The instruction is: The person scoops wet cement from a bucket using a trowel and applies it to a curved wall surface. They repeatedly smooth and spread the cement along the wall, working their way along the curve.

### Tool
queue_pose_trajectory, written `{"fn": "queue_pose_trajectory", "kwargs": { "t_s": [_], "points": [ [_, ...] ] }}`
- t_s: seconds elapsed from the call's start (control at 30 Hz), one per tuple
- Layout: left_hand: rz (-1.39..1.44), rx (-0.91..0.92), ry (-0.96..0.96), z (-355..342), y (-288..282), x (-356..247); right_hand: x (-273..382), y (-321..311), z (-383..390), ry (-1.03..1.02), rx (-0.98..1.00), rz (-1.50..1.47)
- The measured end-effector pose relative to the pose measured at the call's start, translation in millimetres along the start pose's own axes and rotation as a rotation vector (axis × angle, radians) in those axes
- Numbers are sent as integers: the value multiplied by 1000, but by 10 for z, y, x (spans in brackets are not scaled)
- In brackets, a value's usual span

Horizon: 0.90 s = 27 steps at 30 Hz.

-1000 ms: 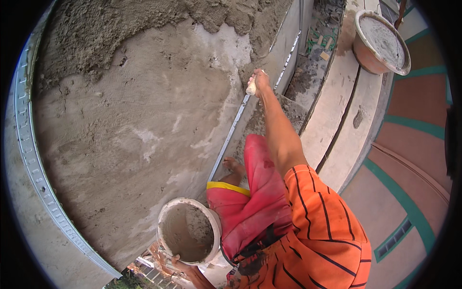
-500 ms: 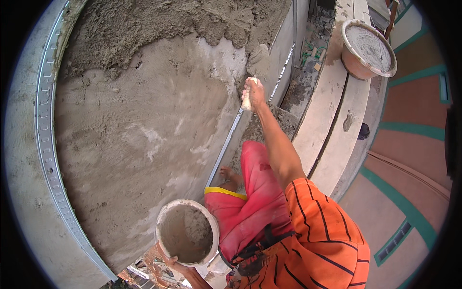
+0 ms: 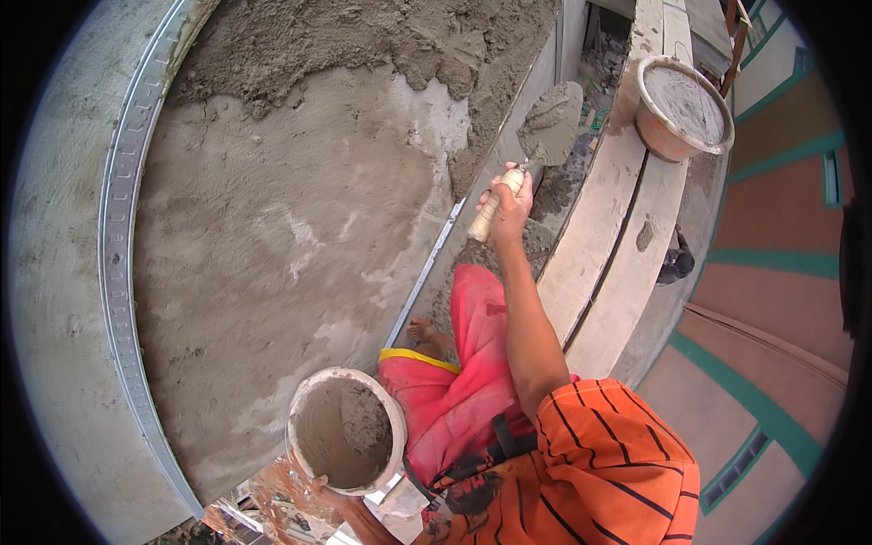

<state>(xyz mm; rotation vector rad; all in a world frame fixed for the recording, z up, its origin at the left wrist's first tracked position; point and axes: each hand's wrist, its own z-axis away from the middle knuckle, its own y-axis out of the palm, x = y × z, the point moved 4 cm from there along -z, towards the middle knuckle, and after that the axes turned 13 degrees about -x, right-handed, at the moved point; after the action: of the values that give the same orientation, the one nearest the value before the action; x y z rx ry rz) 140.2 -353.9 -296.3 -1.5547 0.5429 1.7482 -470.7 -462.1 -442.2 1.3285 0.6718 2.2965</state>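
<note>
My right hand [image 3: 510, 207] is closed round the pale, wrapped handle of a trowel [image 3: 483, 222]. A load of grey mortar [image 3: 550, 123] lies on its rounded blade, which is apart from the wall and right of its metal-edged corner. My left hand [image 3: 331, 493] grips the lower side of a bucket [image 3: 398, 442] beside my thigh; some of its fingers are hidden. Grey mortar sits inside this bucket, heaped on its right side. The wall [image 3: 263, 263] in front bears rough mortar above and a smoother, damp surface below.
A perforated metal strip [image 3: 118, 259] runs down the wall's left side, and a straight metal edge [image 3: 427, 275] down its right. Wooden planks [image 3: 595, 245] on the right carry a second mortar-filled bucket [image 3: 666, 141]. Below the planks a person [image 3: 677, 263] is partly seen.
My right hand has swung the trowel right, away from the wall, and its mortar-loaded blade now shows fully. The left hand still holds the bucket. The view has shifted slightly.
</note>
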Motion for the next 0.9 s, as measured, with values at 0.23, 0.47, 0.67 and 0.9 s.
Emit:
{"fn": "queue_pose_trajectory", "kwargs": {
  "t_s": [0.23,0.47,0.67,0.9],
  "points": [
    [94,151,-66,299,548,-316,-846,-294,-318,-252,-273,896],
    [212,239,-217,422,614,-233,275,21,1834,-250,784,763],
    [130,199,80,559,781,-277,985,-19,2462,-559,1519,1335],
    [-122,267,512,1030,974,-428,391,-205,3055,-1101,1890,1805]
  ]
}}
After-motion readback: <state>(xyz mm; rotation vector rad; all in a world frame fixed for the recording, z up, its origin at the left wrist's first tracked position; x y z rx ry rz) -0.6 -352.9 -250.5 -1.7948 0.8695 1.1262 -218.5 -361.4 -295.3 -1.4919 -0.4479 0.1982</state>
